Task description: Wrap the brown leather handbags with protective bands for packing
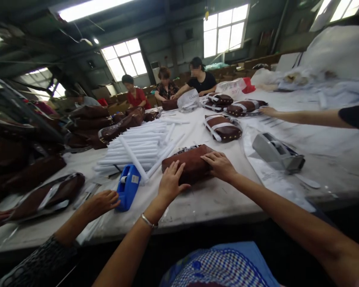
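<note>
A brown leather-look bag [194,159] lies on the white-covered table right in front of me. My left hand [171,181] rests on its left front side, fingers spread. Over the right end of the bag lies my right hand [220,164], its fingers stretched out flat on top. Some crinkled, shiny material [184,150] shows along the bag's far edge. Just left of the bag are many white paper-like rolls [137,147] in a pile. A blue tape dispenser [128,187] stands nearer, with a co-worker's hand [103,203] touching it.
Strapped brown bags [223,127] lie beyond mine, one under a co-worker's hand [269,111] at right. A grey tape dispenser [275,151] stands right. Another wrapped bag [52,195] and stacked bags [89,123] are left. Several people work across the table [236,199].
</note>
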A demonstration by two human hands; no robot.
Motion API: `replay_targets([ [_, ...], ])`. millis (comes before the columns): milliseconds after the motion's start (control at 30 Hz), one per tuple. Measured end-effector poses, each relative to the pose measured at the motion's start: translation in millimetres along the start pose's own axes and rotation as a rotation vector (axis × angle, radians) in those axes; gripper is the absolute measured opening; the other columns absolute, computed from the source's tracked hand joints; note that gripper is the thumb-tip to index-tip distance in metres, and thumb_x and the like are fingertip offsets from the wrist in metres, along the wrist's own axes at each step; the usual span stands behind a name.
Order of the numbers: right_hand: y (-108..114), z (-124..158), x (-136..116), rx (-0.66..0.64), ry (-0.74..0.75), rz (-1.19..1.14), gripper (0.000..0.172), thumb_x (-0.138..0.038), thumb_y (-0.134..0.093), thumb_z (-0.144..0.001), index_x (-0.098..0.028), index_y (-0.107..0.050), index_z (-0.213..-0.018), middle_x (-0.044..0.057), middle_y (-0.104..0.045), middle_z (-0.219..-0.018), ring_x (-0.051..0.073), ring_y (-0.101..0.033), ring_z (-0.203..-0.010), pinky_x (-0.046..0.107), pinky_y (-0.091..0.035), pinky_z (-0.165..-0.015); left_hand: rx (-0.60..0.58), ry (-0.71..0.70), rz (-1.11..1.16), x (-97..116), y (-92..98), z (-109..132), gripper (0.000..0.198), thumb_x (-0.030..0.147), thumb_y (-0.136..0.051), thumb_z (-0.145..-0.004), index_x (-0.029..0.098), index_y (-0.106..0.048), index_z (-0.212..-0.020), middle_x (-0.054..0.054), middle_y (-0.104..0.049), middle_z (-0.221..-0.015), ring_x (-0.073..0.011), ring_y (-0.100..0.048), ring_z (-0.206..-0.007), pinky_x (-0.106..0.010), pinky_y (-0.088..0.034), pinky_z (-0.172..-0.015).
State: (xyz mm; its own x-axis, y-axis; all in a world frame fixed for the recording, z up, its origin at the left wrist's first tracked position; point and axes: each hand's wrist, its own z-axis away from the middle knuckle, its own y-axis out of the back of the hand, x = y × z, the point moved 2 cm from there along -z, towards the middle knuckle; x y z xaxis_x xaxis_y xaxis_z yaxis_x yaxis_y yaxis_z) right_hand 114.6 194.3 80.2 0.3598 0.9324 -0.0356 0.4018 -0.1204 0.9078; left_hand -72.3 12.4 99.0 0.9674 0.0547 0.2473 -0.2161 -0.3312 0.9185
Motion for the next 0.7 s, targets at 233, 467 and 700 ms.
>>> replay_targets([
  [233,39,38,-37,-0.075,0.169,0.017,0.065,-0.037,-0.078,-0.080,-0.017,-0.056,-0.138,0.014,-0.062,-0.133,0.033,-0.053,-0.122,0.047,-0.040,-0.105,-0.111,-0.171,-0.178,6,17.3,9,0.083,0.038,-0.083,-0.075,0.025,-0.044,-0.147,-0.012,-0.048,-0.152,-0.0329,-0.050,-0.134,-0.047,-0.043,-0.111],
  [467,4,35,-23,-0.112,0.207,-0.002,0.074,-0.037,-0.073,-0.086,-0.016,-0.042,-0.150,0.014,-0.046,-0.153,0.035,-0.046,-0.138,0.052,-0.040,-0.112,-0.138,-0.308,-0.173,-4,-19.1,1,0.083,0.034,-0.074,-0.083,0.025,-0.031,-0.154,-0.011,-0.035,-0.160,-0.0309,-0.037,-0.145,-0.051,-0.039,-0.115],
  [700,-43,53,-30,0.130,0.196,0.142,0.052,-0.014,-0.054,-0.096,-0.025,-0.047,-0.147,0.007,-0.048,-0.151,0.032,-0.049,-0.136,0.053,-0.044,-0.110,0.144,-0.291,-0.273,-20,-73.8,21,0.060,0.009,-0.044,-0.096,0.034,-0.038,-0.150,-0.004,-0.038,-0.157,-0.0267,-0.036,-0.146,-0.052,-0.039,-0.117],
])
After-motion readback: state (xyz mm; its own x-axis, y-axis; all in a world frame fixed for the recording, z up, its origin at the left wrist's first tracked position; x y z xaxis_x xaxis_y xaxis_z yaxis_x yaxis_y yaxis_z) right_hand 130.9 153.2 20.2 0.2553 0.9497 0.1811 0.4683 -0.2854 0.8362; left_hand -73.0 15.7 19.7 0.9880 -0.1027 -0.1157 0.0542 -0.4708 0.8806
